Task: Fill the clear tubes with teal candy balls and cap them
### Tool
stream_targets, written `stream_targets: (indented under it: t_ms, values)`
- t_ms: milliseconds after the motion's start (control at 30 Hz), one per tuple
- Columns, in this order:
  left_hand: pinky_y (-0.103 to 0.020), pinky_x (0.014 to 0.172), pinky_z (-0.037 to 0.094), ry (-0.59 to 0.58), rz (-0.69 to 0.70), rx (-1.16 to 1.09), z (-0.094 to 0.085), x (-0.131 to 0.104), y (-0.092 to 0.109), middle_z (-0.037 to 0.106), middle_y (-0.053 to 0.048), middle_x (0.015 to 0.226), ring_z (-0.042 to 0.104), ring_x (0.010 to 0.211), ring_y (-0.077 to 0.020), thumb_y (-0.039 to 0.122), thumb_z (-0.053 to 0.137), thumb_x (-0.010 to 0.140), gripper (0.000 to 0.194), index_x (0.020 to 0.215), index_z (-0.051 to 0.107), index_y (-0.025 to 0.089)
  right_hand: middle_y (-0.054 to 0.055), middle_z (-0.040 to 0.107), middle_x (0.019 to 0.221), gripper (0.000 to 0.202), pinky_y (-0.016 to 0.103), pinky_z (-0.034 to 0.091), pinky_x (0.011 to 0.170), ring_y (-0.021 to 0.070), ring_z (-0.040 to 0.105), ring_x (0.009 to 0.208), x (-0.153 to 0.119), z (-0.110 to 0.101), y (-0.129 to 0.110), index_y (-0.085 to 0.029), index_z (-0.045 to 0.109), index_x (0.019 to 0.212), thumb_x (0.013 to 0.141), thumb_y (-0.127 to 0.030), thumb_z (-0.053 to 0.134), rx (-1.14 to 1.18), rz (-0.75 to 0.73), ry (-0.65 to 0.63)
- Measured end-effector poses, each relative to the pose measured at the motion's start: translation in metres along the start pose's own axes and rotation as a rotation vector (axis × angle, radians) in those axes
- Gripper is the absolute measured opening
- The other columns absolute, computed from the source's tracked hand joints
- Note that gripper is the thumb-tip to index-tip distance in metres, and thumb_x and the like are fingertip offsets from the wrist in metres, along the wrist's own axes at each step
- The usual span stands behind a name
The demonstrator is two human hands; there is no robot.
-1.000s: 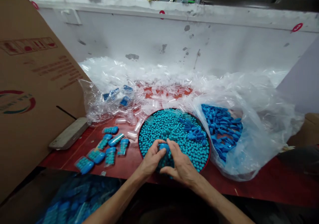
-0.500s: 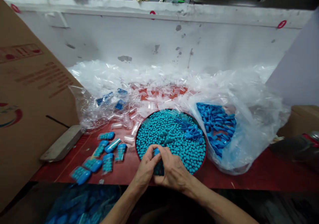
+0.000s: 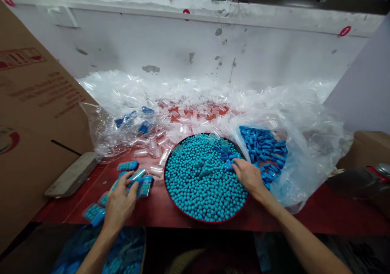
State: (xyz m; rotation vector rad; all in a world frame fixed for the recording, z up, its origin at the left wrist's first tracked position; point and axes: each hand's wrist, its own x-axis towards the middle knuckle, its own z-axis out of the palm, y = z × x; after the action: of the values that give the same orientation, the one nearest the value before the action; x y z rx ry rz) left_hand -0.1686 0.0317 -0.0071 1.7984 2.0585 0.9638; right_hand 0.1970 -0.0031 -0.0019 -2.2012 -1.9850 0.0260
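Observation:
On the left of the red table my left hand point(image 3: 122, 201) is spread low over several clear tubes of turquoise beads with blue caps. Its thumb and fingertips are apart beside a capped tube point(image 3: 145, 185), and the palm side is hidden. A round tray point(image 3: 174, 209) filled with turquoise beads point(image 3: 198, 192) stands in the middle. At its right edge my right hand point(image 3: 251, 178) reaches in, fingertips pinched at a blue cap point(image 3: 228, 166) in a small heap on the beads. Another filled tube point(image 3: 127, 166) lies beyond my left fingers.
An open plastic bag point(image 3: 304, 152) of blue caps point(image 3: 263, 148) lies right of the tray. Empty clear tubes point(image 3: 157, 170) spread behind it. A cardboard box point(image 3: 45, 103) and a grey block point(image 3: 71, 174) stand left. Below the table edge sits a container of filled tubes point(image 3: 122, 253).
My hands, earlier together over the tray's front around a blue-capped piece, have parted. The left moved to the filled tubes, the right to the blue caps in the tray.

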Motion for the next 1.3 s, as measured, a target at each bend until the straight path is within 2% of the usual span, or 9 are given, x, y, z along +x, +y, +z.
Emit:
stream_targets:
  t_ms: [133,267,400,533,667,800,933,1133,1300]
  values:
    - [-0.036,0.080,0.041,0.114,0.246,0.183,0.021,-0.007,0.027,0.058,-0.009,0.095,0.053,0.089,-0.0227,0.032,0.034,0.081,0.032,0.103,0.052,0.016,0.009,0.064,0.075,0.038,0.029,0.043,0.058,0.0236,0.062,0.071,0.023,0.005,0.011,-0.016,0.058,0.088,0.083,-0.047,0.037,-0.218,0.212,-0.072]
    - [-0.030,0.079,0.041,-0.172,0.426,0.138,0.065,-0.033,0.088,0.059,-0.006,0.092,0.054,0.088,-0.0193,0.033,0.037,0.082,0.027,0.099,0.053,0.019,0.010,0.062,0.082,0.035,0.028,0.041,0.057,0.0232,0.061,0.073,0.030,0.018,-0.005,-0.015,0.057,0.089,0.080,-0.047,0.043,-0.282,0.161,-0.034]
    - [-0.025,0.077,0.041,-0.432,0.350,0.119,0.102,-0.051,0.124,0.057,-0.004,0.097,0.054,0.089,-0.0164,0.033,0.047,0.078,0.028,0.104,0.049,0.021,0.009,0.060,0.086,0.031,0.028,0.039,0.059,0.0213,0.058,0.077,0.020,0.033,-0.007,-0.015,0.048,0.107,0.081,-0.032,0.046,-0.284,0.027,0.011]
    - [-0.025,0.075,0.040,-0.478,0.301,0.110,0.115,-0.051,0.127,0.056,-0.002,0.094,0.055,0.087,-0.0158,0.032,0.048,0.078,0.024,0.101,0.048,0.024,0.010,0.058,0.086,0.025,0.031,0.039,0.067,0.0234,0.055,0.082,0.012,0.042,0.007,-0.014,0.053,0.099,0.081,-0.029,0.044,-0.287,-0.097,-0.016]
    - [-0.025,0.071,0.040,-0.479,0.302,0.121,0.113,-0.050,0.126,0.055,-0.002,0.088,0.055,0.081,-0.0161,0.032,0.046,0.079,0.019,0.096,0.050,0.025,0.010,0.059,0.085,0.018,0.032,0.038,0.072,0.0240,0.054,0.085,0.013,0.029,0.010,-0.015,0.057,0.085,0.081,-0.027,0.044,-0.214,-0.103,-0.070]
    - [-0.026,0.070,0.039,-0.432,0.346,0.061,0.113,-0.047,0.126,0.053,-0.004,0.089,0.054,0.078,-0.0162,0.028,0.045,0.079,0.016,0.092,0.050,0.022,0.009,0.061,0.092,0.024,0.028,0.040,0.075,0.0192,0.056,0.087,0.012,0.017,-0.009,-0.016,0.054,0.101,0.083,-0.025,0.041,0.055,-0.187,-0.064]
    - [-0.026,0.072,0.038,-0.447,0.357,-0.022,0.111,-0.044,0.122,0.055,-0.003,0.085,0.053,0.080,-0.0163,0.022,0.044,0.078,0.013,0.090,0.049,0.020,0.007,0.061,0.104,0.032,0.028,0.042,0.079,0.0170,0.056,0.095,0.004,0.022,-0.030,-0.019,0.048,0.115,0.085,-0.026,0.039,0.314,-0.330,-0.121]
    - [-0.028,0.069,0.038,-0.512,0.333,-0.014,0.109,-0.040,0.119,0.057,-0.004,0.077,0.053,0.075,-0.0178,0.026,0.042,0.079,0.017,0.092,0.051,0.020,0.008,0.058,0.112,0.034,0.032,0.041,0.087,0.0187,0.055,0.100,0.008,0.015,-0.022,-0.017,0.049,0.116,0.084,-0.023,0.038,0.331,-0.303,-0.193]
    - [-0.029,0.080,0.036,-0.512,0.395,-0.162,0.114,-0.037,0.117,0.058,-0.004,0.092,0.051,0.086,-0.0174,0.023,0.041,0.079,0.021,0.096,0.052,0.020,0.007,0.056,0.115,0.036,0.031,0.040,0.089,0.0172,0.052,0.104,0.014,0.008,-0.029,-0.017,0.048,0.118,0.084,-0.022,0.036,0.426,-0.310,-0.145]
